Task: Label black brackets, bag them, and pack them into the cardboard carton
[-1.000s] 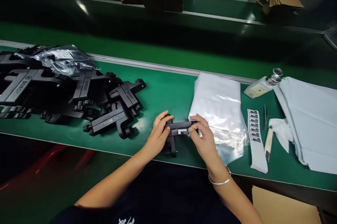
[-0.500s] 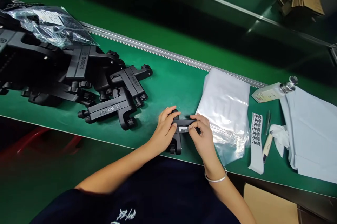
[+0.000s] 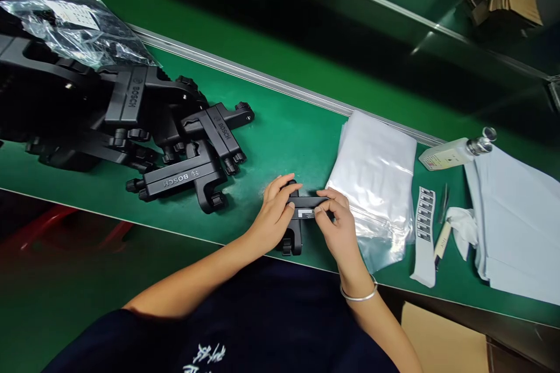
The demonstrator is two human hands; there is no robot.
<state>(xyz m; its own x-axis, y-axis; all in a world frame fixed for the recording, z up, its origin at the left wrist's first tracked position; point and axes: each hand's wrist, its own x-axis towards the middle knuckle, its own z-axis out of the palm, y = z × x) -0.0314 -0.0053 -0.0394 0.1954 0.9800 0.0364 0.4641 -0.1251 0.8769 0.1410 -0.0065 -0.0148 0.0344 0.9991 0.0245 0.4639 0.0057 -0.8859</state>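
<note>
Left hand (image 3: pixel 275 218) is gripping the bracket (image 3: pixel 310 202) near the table (image 3: pixel 271 157) edge, thumb opposite slightly spread fingers; right hand (image 3: pixel 336 220) is pinching the bar beside its label (image 3: pixel 306 213). Looks like label-pressing; next move likely calls for even thumb pressure. Glossy, limp bags (image 3: pixel 374 157) are lying right; matte, knobbed brackets (image 3: pixel 179 180) are sitting left.

A green table (image 3: pixel 271 145) held a pile of black BOSCH brackets (image 3: pixel 177 181) on the left, another bracket (image 3: pixel 306 202) near its front edge, and, further right, see-through plastic bags (image 3: pixel 376 157), a strip of stickers (image 3: pixel 424 236), tweezers (image 3: pixel 444 201), a cream-handled tool (image 3: pixel 443 240), a white cloth (image 3: pixel 462 231), a bottle (image 3: pixel 447 154) and white sheets (image 3: pixel 516 227).
</note>
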